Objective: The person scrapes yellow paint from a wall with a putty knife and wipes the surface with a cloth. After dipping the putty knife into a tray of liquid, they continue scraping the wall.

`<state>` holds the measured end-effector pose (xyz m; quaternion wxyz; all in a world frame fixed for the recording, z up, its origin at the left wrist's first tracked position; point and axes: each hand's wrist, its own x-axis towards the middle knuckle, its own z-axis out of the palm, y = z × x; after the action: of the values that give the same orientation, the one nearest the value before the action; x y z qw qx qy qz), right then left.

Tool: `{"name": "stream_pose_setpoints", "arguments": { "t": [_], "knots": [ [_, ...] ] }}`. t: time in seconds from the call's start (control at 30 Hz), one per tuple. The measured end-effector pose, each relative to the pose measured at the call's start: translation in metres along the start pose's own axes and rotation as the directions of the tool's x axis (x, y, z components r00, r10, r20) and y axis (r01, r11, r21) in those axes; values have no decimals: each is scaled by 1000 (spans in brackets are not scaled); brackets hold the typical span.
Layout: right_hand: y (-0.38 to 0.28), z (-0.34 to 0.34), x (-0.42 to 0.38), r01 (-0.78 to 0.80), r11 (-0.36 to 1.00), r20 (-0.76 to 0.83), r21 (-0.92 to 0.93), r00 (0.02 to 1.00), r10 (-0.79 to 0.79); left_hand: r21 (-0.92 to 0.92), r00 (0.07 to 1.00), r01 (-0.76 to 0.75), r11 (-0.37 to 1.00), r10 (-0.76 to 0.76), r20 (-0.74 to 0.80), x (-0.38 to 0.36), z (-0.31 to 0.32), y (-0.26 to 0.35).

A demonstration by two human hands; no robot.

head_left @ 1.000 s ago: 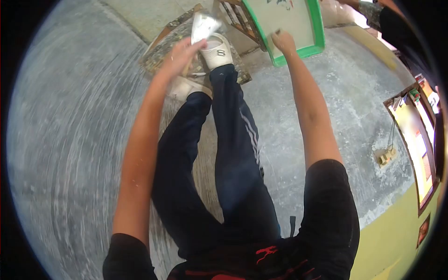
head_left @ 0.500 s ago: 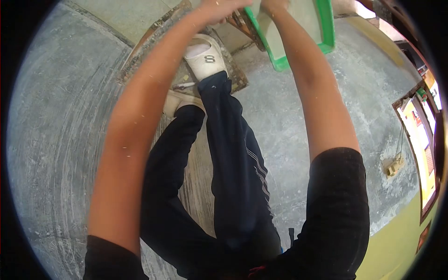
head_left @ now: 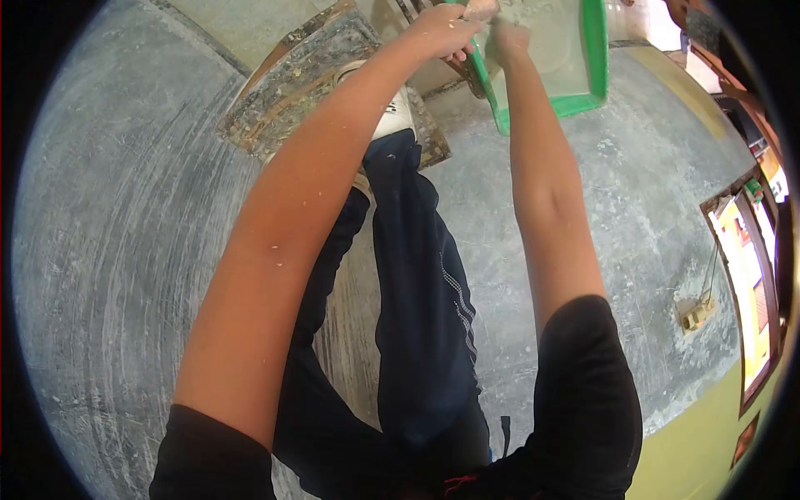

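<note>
My left hand (head_left: pixel 450 32) is at the left edge of a green tray (head_left: pixel 575 106), its fingers curled. At its fingertips is a small light-brown piece (head_left: pixel 482 9), whose kind I cannot make out. Inside the tray, my right hand (head_left: pixel 510 38) is low over a pale, wet-looking mix (head_left: pixel 560 52). Its fingers are blurred and partly hidden, so their pose does not show.
My white shoe (head_left: pixel 398 118) rests on a paint-spattered wooden platform (head_left: pixel 287 104). Grey plastered surface (head_left: pixel 133 250) surrounds it. At right are a pale fitting with a cord (head_left: pixel 698 315) and a framed opening (head_left: pixel 746 283).
Both forearms have shifted in the view, the left one to the right, and more of both hands now shows. The tray appears slightly lower and farther right. The left forearm now covers more of the shoe.
</note>
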<state>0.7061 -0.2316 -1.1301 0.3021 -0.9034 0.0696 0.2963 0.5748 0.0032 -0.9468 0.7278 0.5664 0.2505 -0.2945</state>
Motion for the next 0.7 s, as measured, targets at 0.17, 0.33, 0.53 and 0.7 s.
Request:
{"name": "stream_pose_setpoints", "arguments": {
  "t": [0.17,0.33,0.53,0.7],
  "knots": [
    [-88,-58,-94,-192,909,79,371,981,176,379,950,64,923,59,-305,42,29,1],
    [-112,-72,-112,50,994,21,-93,999,-48,555,990,-103,826,140,-25,54,56,3],
    [-7,-51,30,69,918,-494,-390,826,-272,745,967,-225,627,240,91,50,54,-22],
    [-54,-95,-24,-411,631,232,657,908,349,-141,999,-38,989,36,-14,18,40,2]
  ]
}}
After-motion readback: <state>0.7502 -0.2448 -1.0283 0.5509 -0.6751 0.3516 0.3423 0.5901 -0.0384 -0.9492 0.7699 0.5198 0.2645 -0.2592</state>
